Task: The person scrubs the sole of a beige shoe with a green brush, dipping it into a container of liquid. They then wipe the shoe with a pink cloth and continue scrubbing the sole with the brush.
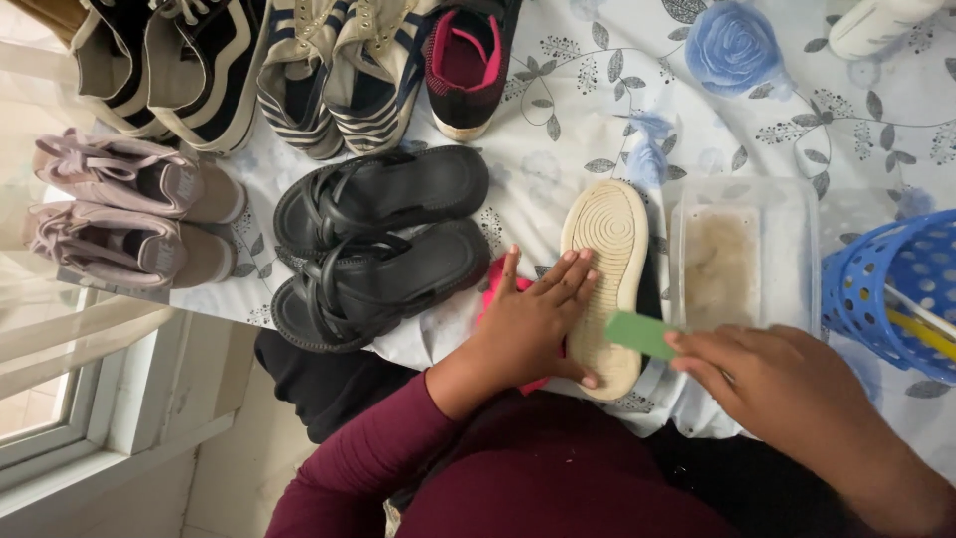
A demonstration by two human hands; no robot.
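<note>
The left hand (533, 324) lies flat, fingers spread, pressing down on an upturned shoe with a pale cream ribbed rubber sole (607, 269), which lies near the table's front edge. The right hand (787, 384), at four o'clock from the shoe, pinches a small green rectangular scrubbing pad (640, 334) against the sole's heel edge. The sole looks dingy all over, so the scrubbing seems barely begun. At three o'clock sits a clear plastic tub of murky water (742, 254); beyond it, a blue perforated plastic basket (896, 284). At nine o'clock lie black strappy sandals (383, 244), close beside the left wrist. Pink trainers (129, 214) and more shoes line the ten-to-twelve o'clock side of the floral tablecloth (597, 110).
</note>
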